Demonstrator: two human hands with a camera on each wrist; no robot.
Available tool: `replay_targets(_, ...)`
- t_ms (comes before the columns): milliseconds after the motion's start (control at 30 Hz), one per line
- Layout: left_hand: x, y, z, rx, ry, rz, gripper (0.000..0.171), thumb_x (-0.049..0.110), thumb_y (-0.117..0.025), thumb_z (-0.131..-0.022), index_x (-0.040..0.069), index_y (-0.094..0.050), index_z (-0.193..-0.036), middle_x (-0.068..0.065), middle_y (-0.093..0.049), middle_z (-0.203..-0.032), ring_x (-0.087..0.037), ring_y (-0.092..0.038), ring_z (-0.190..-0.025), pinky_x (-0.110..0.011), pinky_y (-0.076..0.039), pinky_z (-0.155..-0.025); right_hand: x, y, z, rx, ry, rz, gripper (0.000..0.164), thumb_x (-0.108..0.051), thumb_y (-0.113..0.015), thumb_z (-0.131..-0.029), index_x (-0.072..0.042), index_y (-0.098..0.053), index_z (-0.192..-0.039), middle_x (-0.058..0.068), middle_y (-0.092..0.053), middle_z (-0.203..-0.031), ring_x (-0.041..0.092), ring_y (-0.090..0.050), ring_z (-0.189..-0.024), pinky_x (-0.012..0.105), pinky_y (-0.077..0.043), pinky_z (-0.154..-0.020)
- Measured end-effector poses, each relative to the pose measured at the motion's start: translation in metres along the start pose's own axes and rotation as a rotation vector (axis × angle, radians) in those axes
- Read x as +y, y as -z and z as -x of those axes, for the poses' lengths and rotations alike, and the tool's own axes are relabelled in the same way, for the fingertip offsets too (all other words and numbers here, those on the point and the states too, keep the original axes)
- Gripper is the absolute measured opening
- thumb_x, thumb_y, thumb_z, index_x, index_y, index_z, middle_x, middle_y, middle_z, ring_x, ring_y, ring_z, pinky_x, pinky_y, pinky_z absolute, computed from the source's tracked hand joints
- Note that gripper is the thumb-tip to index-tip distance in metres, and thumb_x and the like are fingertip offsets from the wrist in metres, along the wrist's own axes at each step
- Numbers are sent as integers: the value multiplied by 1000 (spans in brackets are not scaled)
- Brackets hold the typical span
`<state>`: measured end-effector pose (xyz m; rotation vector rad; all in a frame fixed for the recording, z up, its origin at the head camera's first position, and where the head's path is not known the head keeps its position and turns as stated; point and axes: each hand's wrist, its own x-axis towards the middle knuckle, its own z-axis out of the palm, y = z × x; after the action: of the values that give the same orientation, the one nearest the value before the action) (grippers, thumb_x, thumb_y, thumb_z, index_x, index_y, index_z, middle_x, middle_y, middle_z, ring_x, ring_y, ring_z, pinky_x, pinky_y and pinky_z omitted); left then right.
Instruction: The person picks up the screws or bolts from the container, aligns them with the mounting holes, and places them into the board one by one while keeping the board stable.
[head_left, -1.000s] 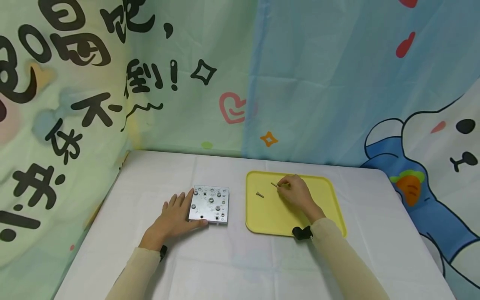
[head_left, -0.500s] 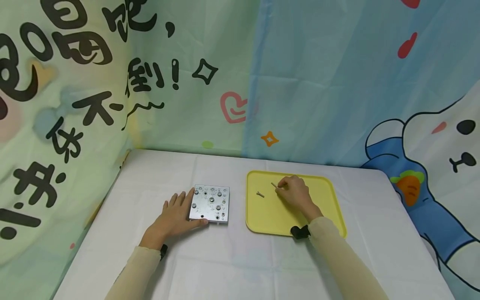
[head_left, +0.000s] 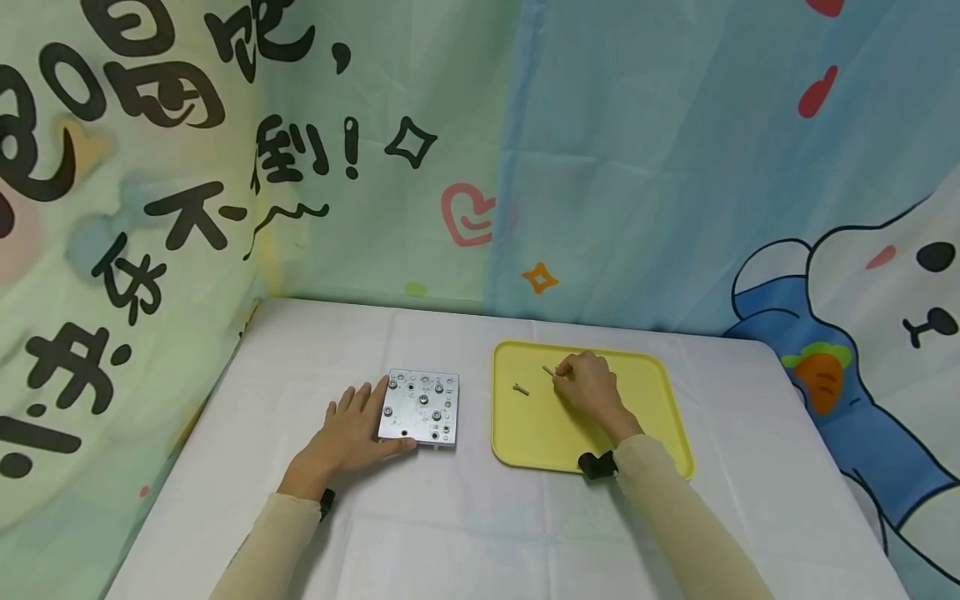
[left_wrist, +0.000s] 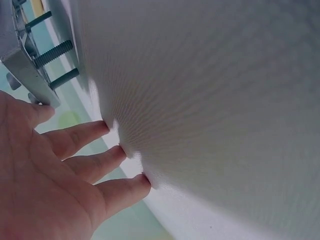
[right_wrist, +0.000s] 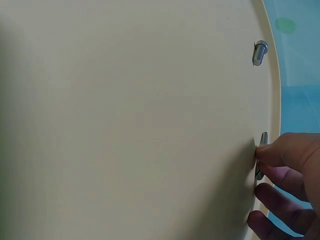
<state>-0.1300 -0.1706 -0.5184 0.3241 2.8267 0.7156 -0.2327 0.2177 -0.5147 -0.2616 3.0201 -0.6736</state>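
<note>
A square silver metal plate (head_left: pixel 420 406) with several screws and holes sits on the white table, propped up by screw shanks (left_wrist: pixel 54 54) that stick out below it in the left wrist view. My left hand (head_left: pixel 352 429) lies along its left side with fingers straight, thumb touching the front edge; other fingertips rest on the tablecloth. Over the yellow tray (head_left: pixel 525 442), my right hand (head_left: pixel 592 387) pinches a small metal screw (right_wrist: pixel 264 139) between thumb and index finger, and part of it is hidden. A second screw (head_left: pixel 521 389) lies in the tray to its left.
White cloth covers the table (head_left: pixel 450 525). Printed curtains (head_left: pixel 637 167) hang along its back and left sides. The tray has a low raised rim (right_wrist: pixel 274 85). A dark wrist strap device (head_left: pixel 597 465) sits at the right cuff.
Almost nothing differs. The right wrist has shifted slightly left, while the fingers stay at the screw. The left hand and the plate hold their place.
</note>
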Motion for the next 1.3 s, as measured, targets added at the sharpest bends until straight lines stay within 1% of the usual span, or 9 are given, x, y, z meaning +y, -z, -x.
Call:
replay_targets(167,0,1,1,-1,0,3,113,73,-64,-83,7,-16,-161,-31,-28,-156,-52,-20,-144,-70,-17,-110,1,1,1,5,7,1,18,-15,-65,-91,-1,-74,-98,19,-63,-110,44,-55,-107,64,-46,-80)
replay_targets(267,0,1,1,-5,5,5,113,72,-64,-83,7,-16,-161,-30,-27,-156,-52,-19,-144,-70,-16,-111,2,1,0,21,23,-2,18,-14,-63,-90,-1,-75,-94,19,-63,-107,42,-57,-103,62,-48,-76)
replay_targets(367,0,1,1,-7,5,5,113,73,-64,-83,7,-15,-161,-31,-27,-156,-52,-19,-144,-70,-16,-111,2,2,1,34,31,-19,19,-14,-61,-89,-1,-75,-92,18,-63,-105,39,-58,-101,62,-48,-74)
replay_targets(533,0,1,1,-8,5,7,114,74,-63,-82,7,-15,-161,-31,-26,-157,-52,-18,-144,-69,-15,-111,-1,2,2,34,37,-83,20,-13,-59,-90,1,-73,-93,20,-62,-107,37,-57,-102,59,-48,-81)
replay_targets(667,0,1,1,-10,6,5,114,75,-62,-82,8,-14,-161,-30,-26,-157,-52,-18,-144,-69,-15,-111,-6,3,3,49,73,-144,19,-10,-58,-89,1,-73,-91,21,-62,-107,37,-56,-104,54,-47,-87)
replay_targets(800,0,0,1,-10,7,5,114,75,-62,-82,8,-14,-161,-30,-26,-157,-51,-18,-145,-69,-15,-111,-14,3,4,77,122,-191,17,-8,-59,-89,1,-73,-89,19,-63,-104,35,-56,-101,52,-47,-88)
replay_targets(900,-1,0,0,-9,8,3,114,75,-62,-82,9,-14,-161,-30,-27,-157,-51,-18,-145,-69,-15,-111,-22,3,4,86,138,-226,16,-8,-59,-89,0,-73,-90,18,-63,-104,34,-56,-100,51,-47,-87)
replay_targets(1133,0,0,0,-8,8,-1,114,76,-61,-82,9,-14,-161,-29,-27,-157,-51,-18,-145,-69,-16,-111,-45,3,6,91,210,-265,10,-11,-65,-91,-3,-71,-92,17,-62,-110,36,-53,-112,54,-43,-97)
replay_targets(1300,-1,0,0,-8,8,1,114,76,-62,-82,9,-14,-161,-30,-27,-157,-51,-18,-145,-69,-16,-111,-63,0,3,75,263,-287,7,-12,-65,-91,-6,-70,-91,13,-62,-109,33,-54,-110,52,-43,-96)
